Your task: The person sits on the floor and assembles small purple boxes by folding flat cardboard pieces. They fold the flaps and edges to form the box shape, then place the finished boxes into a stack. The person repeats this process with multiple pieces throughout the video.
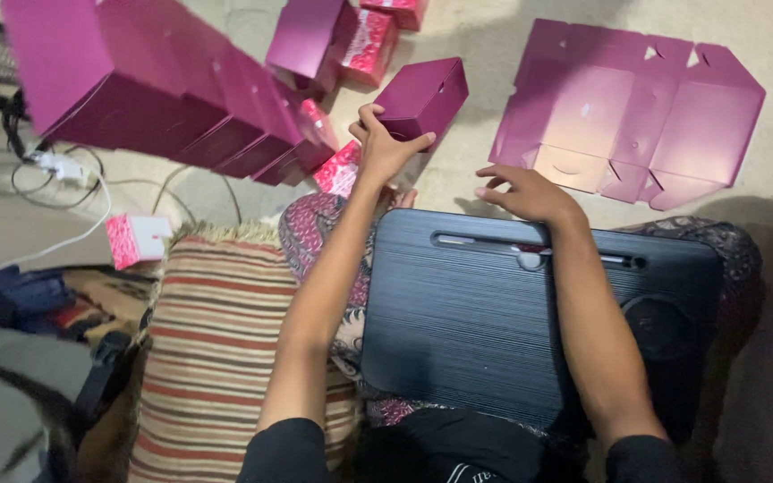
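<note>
My left hand (385, 145) grips a folded magenta box (422, 95) on the floor just beyond my knees. My right hand (530, 192) hovers with fingers spread above the far edge of a black lap tray (494, 331) that rests on my legs; it holds nothing. A flat, unfolded magenta box blank (628, 112) lies on the floor to the right of that hand. A row of finished magenta boxes (172, 98) stretches away at the upper left.
More folded boxes (333, 40) with patterned pink sides sit at the top centre. A small pink patterned box (136, 240) lies at the left near white cables (64, 170). A striped cushion (216, 340) is beside my left arm.
</note>
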